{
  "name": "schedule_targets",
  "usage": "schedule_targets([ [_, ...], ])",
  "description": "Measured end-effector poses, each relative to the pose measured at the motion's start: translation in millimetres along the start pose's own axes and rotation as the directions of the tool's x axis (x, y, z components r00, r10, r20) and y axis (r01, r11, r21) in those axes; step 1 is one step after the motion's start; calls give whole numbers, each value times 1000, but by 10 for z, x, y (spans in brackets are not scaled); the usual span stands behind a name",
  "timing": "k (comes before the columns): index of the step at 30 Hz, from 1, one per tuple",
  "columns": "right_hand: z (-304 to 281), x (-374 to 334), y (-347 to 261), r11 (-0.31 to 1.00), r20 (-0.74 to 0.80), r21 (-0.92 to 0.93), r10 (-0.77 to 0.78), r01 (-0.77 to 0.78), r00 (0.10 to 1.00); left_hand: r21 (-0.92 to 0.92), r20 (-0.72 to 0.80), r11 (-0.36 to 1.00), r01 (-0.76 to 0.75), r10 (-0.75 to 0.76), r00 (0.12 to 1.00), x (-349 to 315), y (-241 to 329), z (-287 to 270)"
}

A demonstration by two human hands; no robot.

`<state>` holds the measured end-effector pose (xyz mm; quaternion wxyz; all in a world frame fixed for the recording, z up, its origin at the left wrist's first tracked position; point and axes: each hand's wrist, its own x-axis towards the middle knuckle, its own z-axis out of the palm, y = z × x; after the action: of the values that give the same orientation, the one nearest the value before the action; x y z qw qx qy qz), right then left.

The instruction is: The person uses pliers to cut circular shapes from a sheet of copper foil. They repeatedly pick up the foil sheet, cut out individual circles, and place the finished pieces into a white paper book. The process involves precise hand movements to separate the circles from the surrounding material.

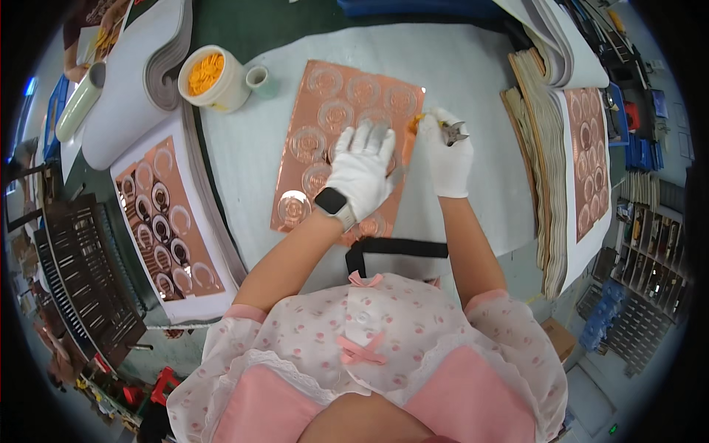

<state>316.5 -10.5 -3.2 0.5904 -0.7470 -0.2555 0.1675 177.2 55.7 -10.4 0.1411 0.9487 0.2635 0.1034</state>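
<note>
Right hand (450, 164) gripping metal tool (454, 134), copper sheet (336, 118) beside it, under flat left hand (360, 171)

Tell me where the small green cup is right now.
In the head view, the small green cup is upper left of centre, between the white tub of orange pieces and the copper-coloured sheet.

This is looking like a workshop or small factory floor: copper-coloured embossed sheets (336, 114) are lying on a covered workbench (495, 81) and on thick stacks of layered sheeting (545, 184), a white tub (233, 90) is holding orange pieces (205, 74), a dark slotted rack (83, 273) is standing at left, crowded shelving (651, 251) is lining the right side, and a co-worker's hand (111, 22) is showing at upper left.
</note>
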Motion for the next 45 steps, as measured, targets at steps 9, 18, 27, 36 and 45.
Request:
schedule_targets([
  [9,64,295,29,983,-2,94,158,-157,988,-70,-26,997,-17,16,1000,523,-22,97],
  [18,142,690,43,992,-4,-92,92,-92,996,-101,31,995,-2,6,1000,531,-99,117],
  [27,603,896,-372,989,194,38,130,-140,972,9,-204,900,437,-426,881,588,-657,-37],
  [36,1575,995,-549,972,617,-232,111,46,779,-78,-178,903,422,-429,886,524,-723,-69],
  [45,1414,1162,-661,973,528,6,193,-231,827,-154,-375,904,399,-427,823,351,-761,-25],
])
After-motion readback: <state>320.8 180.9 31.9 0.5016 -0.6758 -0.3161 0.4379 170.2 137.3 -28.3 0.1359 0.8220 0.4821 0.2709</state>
